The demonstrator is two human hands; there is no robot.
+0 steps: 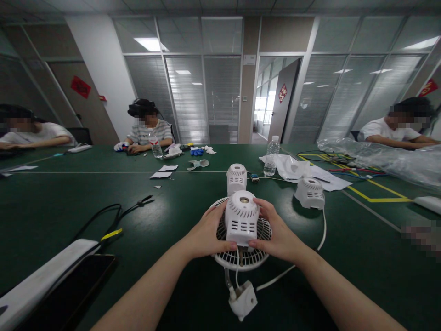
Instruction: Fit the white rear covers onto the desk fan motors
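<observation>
A white fan motor housing (242,216), slotted on its top and front, sits over a round white fan grille (222,261). My left hand (208,232) grips the housing's left side, its thumb at the lower front edge. On the opposite side my right hand (277,232) holds the same housing, thumb near the bottom corner. Below the grille lies a small white bracket-like part (243,299) with a cord at it. Just behind stands a second white motor housing (236,178). A third housing (310,192) rests to the right, with a white cord running from it.
A water bottle (272,156) stands behind, beside crumpled white paper (287,168). Fan blades (198,164) lie farther back. At left are a phone (74,294), a white power strip (51,276) and black cables (117,218). Plastic sheeting (389,158) covers the right. Several people sit around the table.
</observation>
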